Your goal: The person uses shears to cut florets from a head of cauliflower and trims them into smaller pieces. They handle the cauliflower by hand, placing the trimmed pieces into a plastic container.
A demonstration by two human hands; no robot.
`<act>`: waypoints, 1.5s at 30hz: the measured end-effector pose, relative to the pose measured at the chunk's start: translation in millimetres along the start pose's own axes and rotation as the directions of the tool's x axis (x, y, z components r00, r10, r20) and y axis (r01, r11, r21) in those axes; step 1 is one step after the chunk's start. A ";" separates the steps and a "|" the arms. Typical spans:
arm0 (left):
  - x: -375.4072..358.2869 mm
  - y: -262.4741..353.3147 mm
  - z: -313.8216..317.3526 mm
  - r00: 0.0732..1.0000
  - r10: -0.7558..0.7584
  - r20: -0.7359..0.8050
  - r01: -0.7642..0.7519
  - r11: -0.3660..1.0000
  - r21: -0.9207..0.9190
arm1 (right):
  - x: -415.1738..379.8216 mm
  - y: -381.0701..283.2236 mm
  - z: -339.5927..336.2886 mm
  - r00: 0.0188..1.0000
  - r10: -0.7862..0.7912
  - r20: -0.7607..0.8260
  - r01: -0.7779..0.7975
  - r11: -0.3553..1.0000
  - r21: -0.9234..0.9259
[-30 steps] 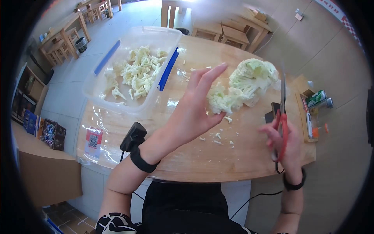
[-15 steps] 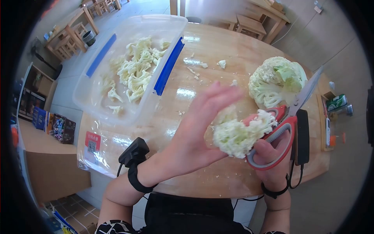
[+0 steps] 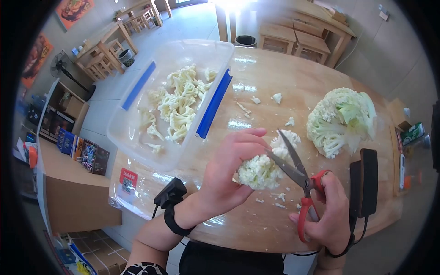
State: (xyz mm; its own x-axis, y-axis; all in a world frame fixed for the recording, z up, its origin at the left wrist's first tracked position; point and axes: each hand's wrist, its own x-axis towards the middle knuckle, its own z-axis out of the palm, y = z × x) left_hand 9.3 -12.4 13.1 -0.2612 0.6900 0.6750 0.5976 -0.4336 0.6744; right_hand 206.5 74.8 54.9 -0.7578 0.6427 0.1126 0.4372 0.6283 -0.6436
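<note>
My left hand (image 3: 227, 169) is closed round a piece of cauliflower (image 3: 259, 173), its white florets facing right. In my right hand (image 3: 332, 213) are red-handled scissors (image 3: 299, 175), fingers through the loops. The blades are spread and point up and left, overlapping the florets in this view. A large cut cauliflower head (image 3: 337, 121) with pale green leaves sits on the table at the right. To the upper left stands a clear plastic box (image 3: 130, 144) with blue clips, holding several cut florets (image 3: 183, 101).
Small cauliflower scraps (image 3: 276, 98) and crumbs are scattered over the wooden table (image 3: 270, 68). A black device (image 3: 366, 183) with a cable is near my right wrist. A wooden tray (image 3: 397, 169) and a green can (image 3: 412, 133) stand at the right edge. A red QR card (image 3: 129, 180) lies front left.
My left hand, open before, has closed on the cauliflower piece, which was by my right fingers. The scissors have swung from pointing up right to pointing up left. The view has shifted.
</note>
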 end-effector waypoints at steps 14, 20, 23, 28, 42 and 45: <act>-6.3 -10.4 2.7 0.998 -0.049 0.040 0.047 0.998 0.045 | 0.6 12.9 2.7 0.999 0.042 0.024 -0.041 0.998 -0.038; -11.6 -14.5 6.3 0.913 -0.391 0.115 0.396 0.918 -0.015 | 0.3 27.2 6.6 0.989 0.102 0.103 -0.099 0.994 -0.036; -12.4 -17.6 7.0 0.869 -0.469 0.154 0.481 0.876 -0.044 | 4.8 22.2 3.6 0.976 0.181 0.121 -0.186 0.982 0.030; -11.4 -16.9 9.4 0.879 -0.454 0.143 0.475 0.861 -0.182 | 8.2 15.8 10.0 0.999 -0.022 -0.036 0.026 0.991 0.131; -0.2 1.9 2.8 0.783 -0.584 0.216 0.593 0.593 -0.544 | 7.1 28.9 5.6 0.973 0.171 -0.154 -0.144 0.974 0.175; 0.8 4.6 1.3 0.785 -0.578 0.222 0.594 0.602 -0.534 | 7.5 36.3 4.8 0.984 0.154 -0.094 -0.128 0.963 0.239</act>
State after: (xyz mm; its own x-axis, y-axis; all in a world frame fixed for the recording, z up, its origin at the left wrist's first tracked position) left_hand 12.8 -13.0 16.3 -0.3823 0.9211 0.0740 -0.2003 -0.1608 0.9665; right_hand 214.4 100.4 28.7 -0.6328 0.7699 0.0828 0.4017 0.4178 -0.8149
